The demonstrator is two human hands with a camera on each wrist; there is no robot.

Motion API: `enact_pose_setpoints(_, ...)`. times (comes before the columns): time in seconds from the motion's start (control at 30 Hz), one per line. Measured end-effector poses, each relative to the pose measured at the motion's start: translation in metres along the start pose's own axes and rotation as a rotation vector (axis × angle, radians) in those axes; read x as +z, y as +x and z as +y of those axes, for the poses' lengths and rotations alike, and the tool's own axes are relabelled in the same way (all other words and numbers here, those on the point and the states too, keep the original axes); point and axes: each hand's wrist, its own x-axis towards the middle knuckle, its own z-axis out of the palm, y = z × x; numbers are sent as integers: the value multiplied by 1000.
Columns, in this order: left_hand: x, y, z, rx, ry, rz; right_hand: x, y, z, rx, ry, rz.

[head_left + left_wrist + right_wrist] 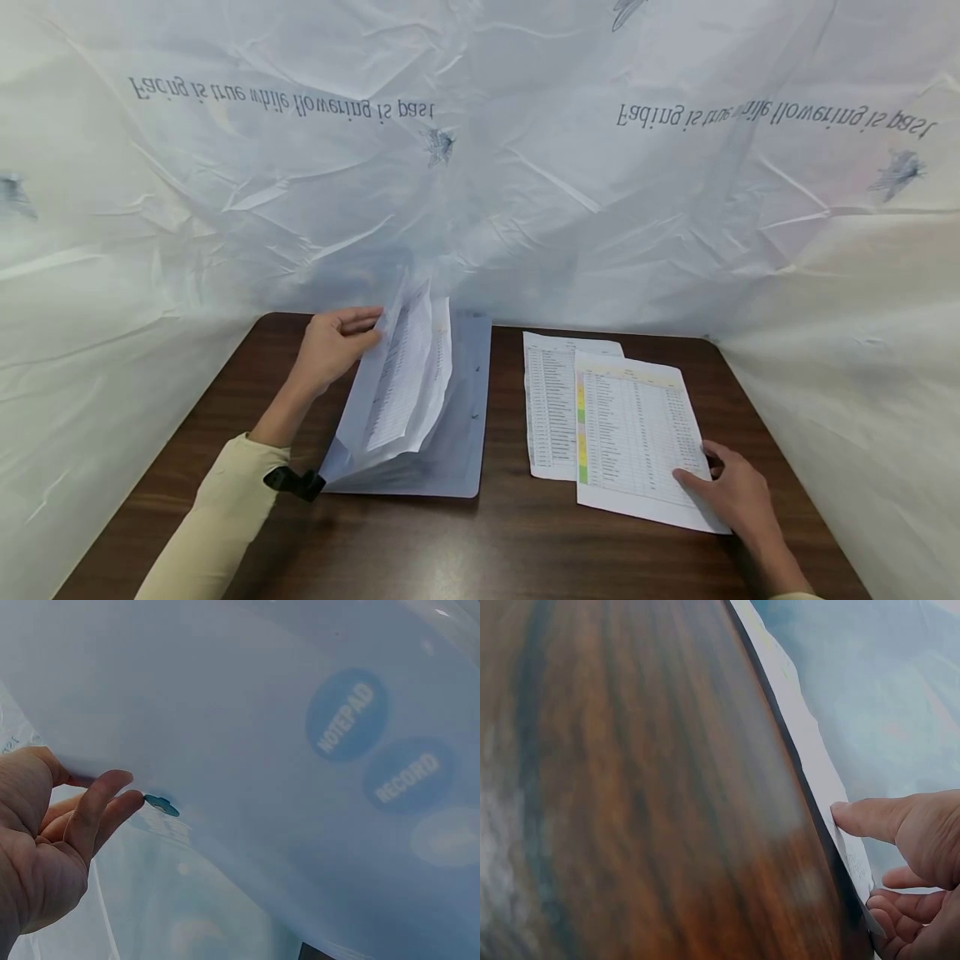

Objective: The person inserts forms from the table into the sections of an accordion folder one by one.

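A translucent document folder (468, 417) lies on the left of the table, its front cover raised. My left hand (330, 346) pinches that cover's edge between thumb and fingers; a teal snap button (163, 805) shows beside the fingertips in the left wrist view. Inside the folder, printed sheets (405, 375) stand fanned and tilted. On the right, my right hand (738, 492) grips the lower right edge of a printed sheet (637, 442) with a yellow and green strip, thumb on top and fingers at the edge. This sheet overlaps another printed sheet (547, 408).
The dark wooden table (480, 550) has rounded far corners. Pale plastic sheeting (480, 192) with mirrored lettering hangs behind it and along both sides. A black band (295, 482) is at the left wrist.
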Motion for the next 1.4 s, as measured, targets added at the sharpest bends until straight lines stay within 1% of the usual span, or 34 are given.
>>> enact_pose_setpoints(0.23,-1,3,0,-6,-15,0,3,0,-2,24,13,9)
enact_pose_setpoints(0.4,-3,5,-1,-18,-7,-2,4,-1,-4,45,38,7)
enact_pose_setpoints(0.57,-3,4,-2,-19,1,3,5,0,-4,46,61,17)
enact_pose_setpoints(0.77,-2,2,-3,-11,-14,2,5,0,-5,39,70,21)
enact_pose_setpoints(1.03,0,-3,-4,-5,-6,6,4,3,-5,33,64,15)
enact_pose_setpoints(1.3,3,-8,-4,2,-13,18,2,5,1,-21,64,47)
enact_pose_setpoints(1.4,4,-9,-4,-1,-12,27,2,4,4,-28,63,71)
